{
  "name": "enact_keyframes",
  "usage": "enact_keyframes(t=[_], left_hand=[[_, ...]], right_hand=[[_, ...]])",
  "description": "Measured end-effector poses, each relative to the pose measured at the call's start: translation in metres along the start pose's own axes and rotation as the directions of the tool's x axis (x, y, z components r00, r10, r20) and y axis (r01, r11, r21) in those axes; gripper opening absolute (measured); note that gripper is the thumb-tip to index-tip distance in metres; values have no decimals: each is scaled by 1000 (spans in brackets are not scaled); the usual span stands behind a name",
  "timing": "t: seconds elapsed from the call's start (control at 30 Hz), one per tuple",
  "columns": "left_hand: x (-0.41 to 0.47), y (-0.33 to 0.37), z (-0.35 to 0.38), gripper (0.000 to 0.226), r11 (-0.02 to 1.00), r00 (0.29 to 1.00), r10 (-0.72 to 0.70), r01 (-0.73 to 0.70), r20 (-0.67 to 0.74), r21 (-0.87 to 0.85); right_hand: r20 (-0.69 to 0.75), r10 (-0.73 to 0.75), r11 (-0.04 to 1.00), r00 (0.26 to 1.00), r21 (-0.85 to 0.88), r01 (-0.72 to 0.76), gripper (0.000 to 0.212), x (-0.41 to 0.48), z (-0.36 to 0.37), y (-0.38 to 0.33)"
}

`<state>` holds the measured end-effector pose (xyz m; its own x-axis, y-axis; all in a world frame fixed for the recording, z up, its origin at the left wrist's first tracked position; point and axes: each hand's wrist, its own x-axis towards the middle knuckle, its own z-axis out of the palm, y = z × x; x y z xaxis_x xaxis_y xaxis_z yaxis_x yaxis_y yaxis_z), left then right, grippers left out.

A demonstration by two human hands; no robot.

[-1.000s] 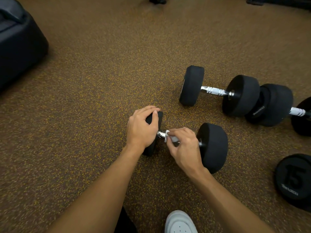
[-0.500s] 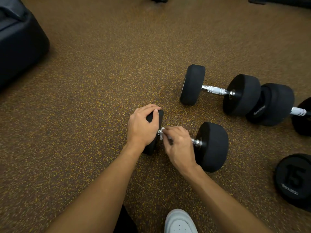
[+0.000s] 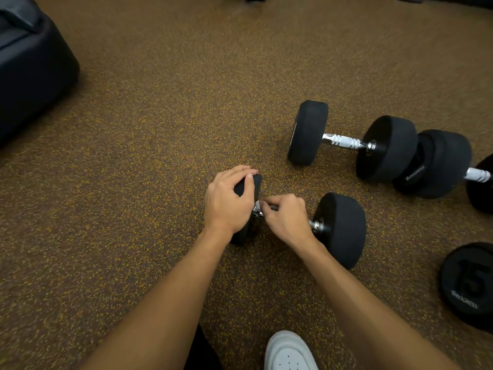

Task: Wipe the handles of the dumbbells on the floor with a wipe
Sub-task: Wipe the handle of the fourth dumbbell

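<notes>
Since the right hand has slid leftward along the bar over the last second, this moment reads as one wiping stroke nearly run out. The speckled floor (image 3: 160, 182) carries everything, and the near dumbbell (image 3: 341, 228) lies on it directly under both sets of fingers, unmoved. Beyond and to the right of the fingers, well apart, the second dumbbell (image 3: 386, 148) and the third dumbbell (image 3: 440, 164) lie with no hand on them (still to do, I judge). The left hand (image 3: 229, 204) stays put, fingers curled over the left head, bracing it. The right hand (image 3: 286, 218) now sits just beside the left, its fingers clamped round the handle (image 3: 314, 225) with the wipe between; a second ago they were nearer the right head. That leaves a bare chrome stub showing to the right of the fingers. The wipe (image 3: 257, 204) shows only as a small white scrap at the fingertips, against the left head. A return stroke looks like the sensible next move.
</notes>
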<state>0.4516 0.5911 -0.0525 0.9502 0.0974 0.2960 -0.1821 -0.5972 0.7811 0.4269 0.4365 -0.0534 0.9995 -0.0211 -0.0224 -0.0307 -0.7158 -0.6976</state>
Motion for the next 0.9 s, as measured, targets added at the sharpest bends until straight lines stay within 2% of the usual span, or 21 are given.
enact_keyframes(t=[0.33,0.6,0.8,0.9], left_hand=[[-3,2,-1,31,1000,1000,14,-15,-17,-18],[-3,2,-1,31,1000,1000,-1,1,-10,-14],[-3,2,-2,31,1000,1000,-2,2,-5,-8],[-3,3,-2,31,1000,1000,-5,5,-3,-18]], right_hand=[[114,32,999,993,-25,-29,23,6,-8,2],[129,2,994,992,-105,12,23,10,-8,0],[84,71,986,994,-156,-57,23,7,-23,15],[92,24,986,995,-169,-8,23,6,-14,5]])
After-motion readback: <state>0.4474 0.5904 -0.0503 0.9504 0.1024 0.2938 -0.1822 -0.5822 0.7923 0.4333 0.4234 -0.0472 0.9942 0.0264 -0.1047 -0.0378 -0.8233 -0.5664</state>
